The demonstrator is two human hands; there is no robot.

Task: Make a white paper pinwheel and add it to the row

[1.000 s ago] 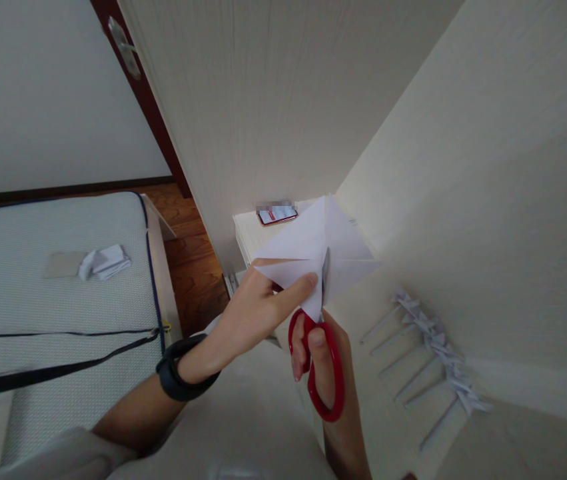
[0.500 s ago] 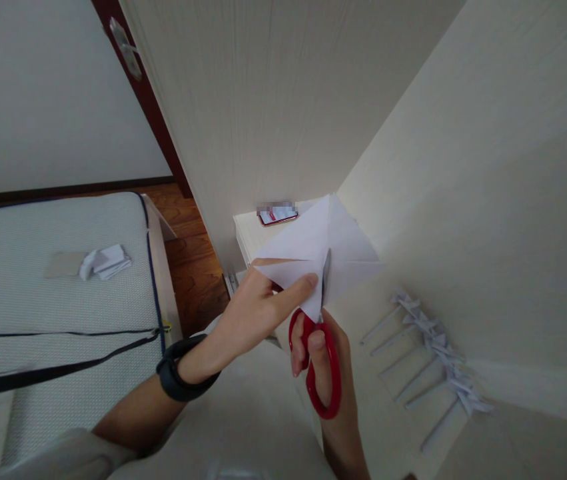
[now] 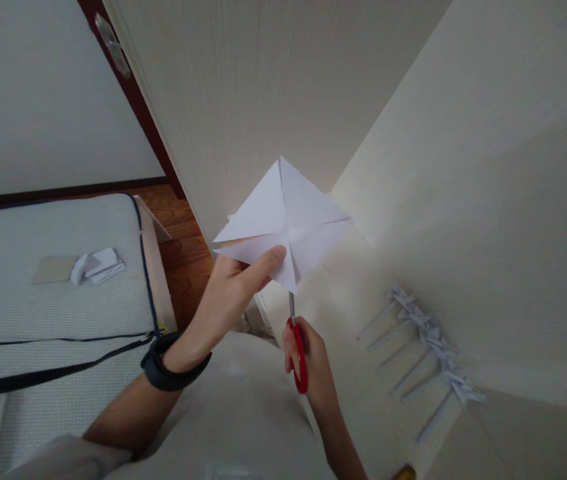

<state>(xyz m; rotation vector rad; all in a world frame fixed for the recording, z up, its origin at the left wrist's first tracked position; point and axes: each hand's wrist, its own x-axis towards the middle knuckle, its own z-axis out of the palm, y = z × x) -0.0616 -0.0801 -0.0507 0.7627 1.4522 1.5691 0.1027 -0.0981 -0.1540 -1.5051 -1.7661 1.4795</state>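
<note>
A square sheet of white paper [image 3: 313,193], slit from its corners toward the middle, is held up in front of me. My left hand [image 3: 236,287] pinches it near the centre, thumb on top and the fingers hidden beneath. Below the paper's near corner, my right hand [image 3: 313,360] grips red-handled scissors [image 3: 300,360]. Their blades look closed, and the tips lie at or just under that corner; I cannot tell whether they touch it. A black band is around my left wrist.
Several folded paper pinwheels on sticks [image 3: 428,333] lie in a row on the pale surface at right. A mattress [image 3: 63,313] at left bears folded white paper [image 3: 106,265] and black straps [image 3: 63,377]. A pale panel [image 3: 263,87] rises ahead.
The scissors have come out of the near slit, closed and moved down toward me. My left hand has shifted the paper up and left; the phone behind is now covered.
</note>
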